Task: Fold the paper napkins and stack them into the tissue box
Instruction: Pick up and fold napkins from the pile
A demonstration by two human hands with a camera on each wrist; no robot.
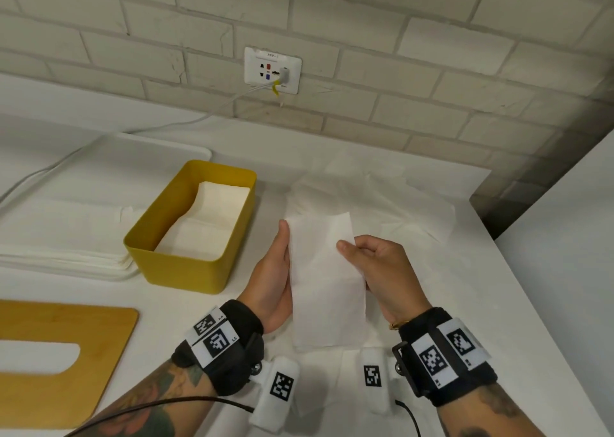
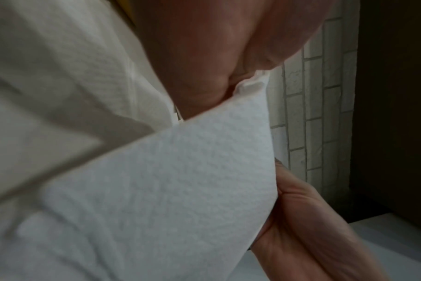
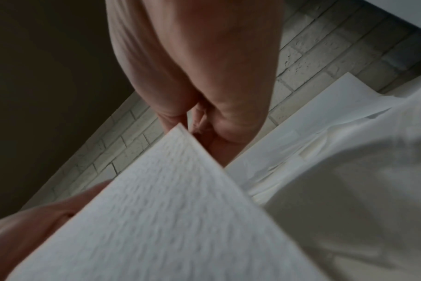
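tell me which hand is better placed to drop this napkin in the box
Left, probably. The left hand holds the napkin on the side nearest the box; the right hand would have to cross over.

Folded napkin (image 1: 327,280): white paper, matt, embossed pebbly texture, clear in both wrist views (image 2: 156,190). Tissue box (image 1: 186,260) left of napkin: yellow, smooth, satin sheen, looks plastic or coated metal, cannot tell which. Folded napkins inside box (image 1: 212,224): matt white paper. Lid (image 1: 56,363) in front of box: flat wood, smooth, light-brown matt finish. Counter (image 1: 432,303): white, smooth, matt. Wall (image 1: 398,38) behind box: whitish brick, rough, chipped. Wrist bands (image 1: 232,347): black cloth, matt.
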